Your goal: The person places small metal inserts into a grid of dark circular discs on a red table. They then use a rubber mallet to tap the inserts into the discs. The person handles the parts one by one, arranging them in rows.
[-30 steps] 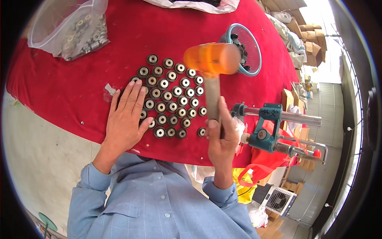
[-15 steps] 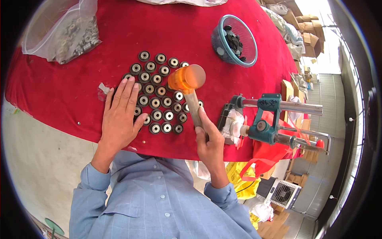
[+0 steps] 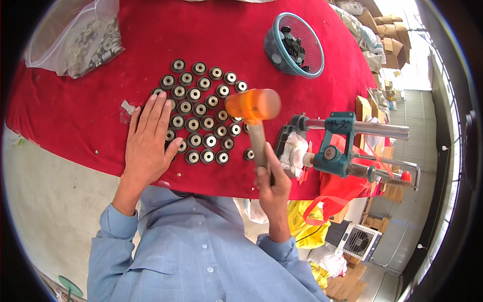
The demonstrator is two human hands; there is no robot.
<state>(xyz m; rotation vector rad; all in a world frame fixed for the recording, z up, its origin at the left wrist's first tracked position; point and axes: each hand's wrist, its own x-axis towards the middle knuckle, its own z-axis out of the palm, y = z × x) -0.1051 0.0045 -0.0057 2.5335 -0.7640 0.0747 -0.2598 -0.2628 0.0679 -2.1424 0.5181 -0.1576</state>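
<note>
In my right hand (image 3: 274, 187) is a mallet (image 3: 253, 104) with a translucent orange head and a wooden handle, my fingers wrapped round the handle. Its head, blurred by motion, hangs over the right side of a cluster of small black wheels with metal bearings (image 3: 192, 124). Some wheels are hidden behind the head and handle. My left hand (image 3: 146, 143) lies flat at the cluster's left edge, fingers stretched out and touching the outer wheels. A single wheel (image 3: 249, 154) sits apart, just left of the mallet handle.
A teal hand press (image 3: 336, 146) stands on the right of the red-covered table (image 3: 211, 30). Beyond it is a blue basket (image 3: 267, 46) of black parts. At the far left, a clear bag (image 3: 90, 48) holds metal bearings. A white scrap (image 3: 128, 107) lies beside my left hand.
My right hand and the mallet have moved to the right, and the handle stands more upright. My left hand has shifted slightly. The view has moved a little.
</note>
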